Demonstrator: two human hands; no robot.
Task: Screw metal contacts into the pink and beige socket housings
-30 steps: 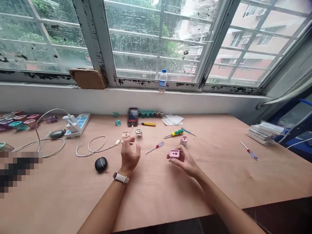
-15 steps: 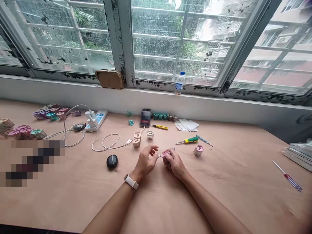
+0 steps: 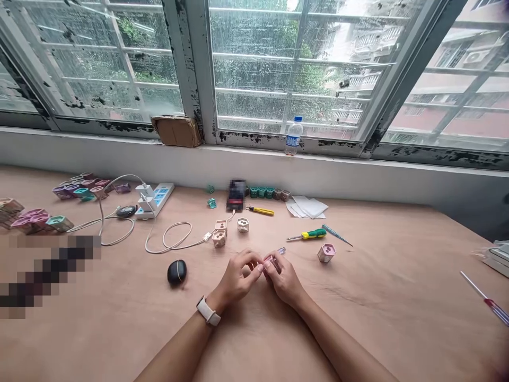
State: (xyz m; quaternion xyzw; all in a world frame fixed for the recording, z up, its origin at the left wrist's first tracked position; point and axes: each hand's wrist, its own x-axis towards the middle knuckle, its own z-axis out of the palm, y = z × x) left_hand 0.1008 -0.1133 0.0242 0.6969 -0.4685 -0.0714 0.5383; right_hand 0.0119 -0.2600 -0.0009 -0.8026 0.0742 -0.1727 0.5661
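My right hand (image 3: 283, 276) is closed round a small pink hexagonal case (image 3: 272, 261), mostly covered by the fingers. Past those fingers sticks out the clear end of a thin tool (image 3: 282, 250), perhaps a screwdriver handle. At the case's left side, the curled fingertips of my left hand (image 3: 239, 276) come together; whatever they pinch is hidden. A white-banded watch sits on the left wrist. Beyond the hands stand a cream hexagonal case (image 3: 243, 225) and a peach one (image 3: 219, 237), both with round holes in the top. Another pink case (image 3: 326, 253) stands to the right.
A green-yellow screwdriver (image 3: 314, 234), teal tweezers (image 3: 337, 235) and a yellow cutter (image 3: 260, 210) lie beyond. A phone (image 3: 236, 195), power strip (image 3: 159, 199) and looping cable are at the back. A black rounded object (image 3: 177, 272) lies left, a red-handled screwdriver (image 3: 495, 310) far right.
My left fingertips have come in to the pink case and closed up. The thin shaft seen between the hands before is now covered. The view has shifted slightly.
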